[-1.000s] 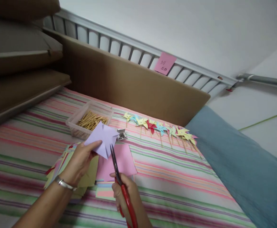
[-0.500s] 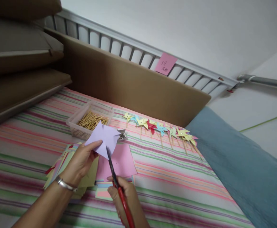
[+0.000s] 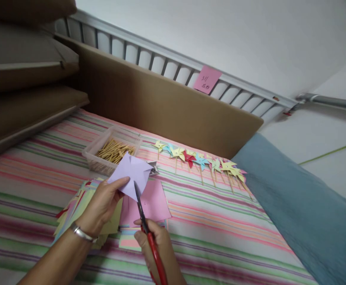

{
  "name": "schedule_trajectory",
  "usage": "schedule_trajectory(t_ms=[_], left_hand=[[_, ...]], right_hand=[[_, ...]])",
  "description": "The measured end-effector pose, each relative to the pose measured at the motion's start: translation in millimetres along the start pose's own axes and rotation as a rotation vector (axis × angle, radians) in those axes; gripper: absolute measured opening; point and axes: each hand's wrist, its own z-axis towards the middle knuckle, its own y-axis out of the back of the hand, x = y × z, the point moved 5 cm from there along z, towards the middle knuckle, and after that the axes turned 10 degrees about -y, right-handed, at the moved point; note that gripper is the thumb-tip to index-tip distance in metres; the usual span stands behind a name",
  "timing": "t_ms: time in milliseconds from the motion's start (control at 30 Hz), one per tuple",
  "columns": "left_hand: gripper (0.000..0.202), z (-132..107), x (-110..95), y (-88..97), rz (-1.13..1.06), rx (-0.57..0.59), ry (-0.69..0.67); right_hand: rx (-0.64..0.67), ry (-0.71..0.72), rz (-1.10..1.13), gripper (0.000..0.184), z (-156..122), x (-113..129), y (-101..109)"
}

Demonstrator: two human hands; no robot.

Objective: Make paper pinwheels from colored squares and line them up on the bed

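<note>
A square of lilac paper (image 3: 137,168) with slits in from its corners is pinched in my left hand (image 3: 107,200), thumb on top. My right hand (image 3: 158,243) is closed round red-handled scissors (image 3: 141,211). Their dark blades lie together across the paper's near corner, tips close to its middle. Below the paper rests a stack of pink and other coloured sheets (image 3: 156,202). Under my left wrist spreads a pile of yellow, green and red paper pieces (image 3: 82,204).
A clear plastic box (image 3: 97,164) of wooden sticks stands behind the paper, a small metallic-looking container (image 3: 154,168) beside it. Several finished pinwheels (image 3: 201,161) lie in a row to the right. Cardboard (image 3: 167,107) stands along the back; brown packages (image 3: 27,111) are stacked left.
The lilac paper and my left hand have shifted slightly right and towards me. The scissors' blades remain at the paper's near corner.
</note>
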Motion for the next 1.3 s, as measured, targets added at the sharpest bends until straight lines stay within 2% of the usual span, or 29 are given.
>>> schedule_trajectory(t_ms=[267, 467, 600, 733, 833, 933, 1067, 1200, 1300], left_hand=[[0.027, 1, 0, 0.3, -0.004, 0.009, -0.010], [0.023, 2, -1, -0.1, 0.006, -0.007, -0.011], [0.027, 13, -13, 11.2, -0.005, -0.040, -0.084], [0.026, 21, -25, 25.8, 0.002, -0.085, -0.089], [0.026, 16, -22, 20.7, 0.070, 0.023, 0.011], [0.027, 1, -6, 3.9, 0.233, 0.237, 0.166], [0.031, -22, 18, -17.1, 0.360, 0.476, 0.306], [0.023, -32, 36, -24.9, 0.366, 0.509, 0.350], [0.022, -37, 46, -28.3, 0.313, 0.473, 0.376]], right_hand=[[0.003, 0.016, -0.013, 0.045, -1, 1, -2], [0.003, 0.033, -0.050, 0.033, -4, 1, 0], [0.000, 0.064, -0.120, 0.022, -7, -4, 3], [-0.048, 0.086, -0.100, 0.029, -6, -13, 18], [-0.131, 0.143, 0.076, 0.037, -2, -13, 37], [-0.202, 0.265, 0.230, 0.045, 0, -6, 53], [-0.120, 0.288, 0.402, 0.039, 2, 1, 59], [-0.073, 0.254, 0.479, 0.035, 2, 4, 58], [-0.162, 0.280, 0.513, 0.030, 4, 3, 59]])
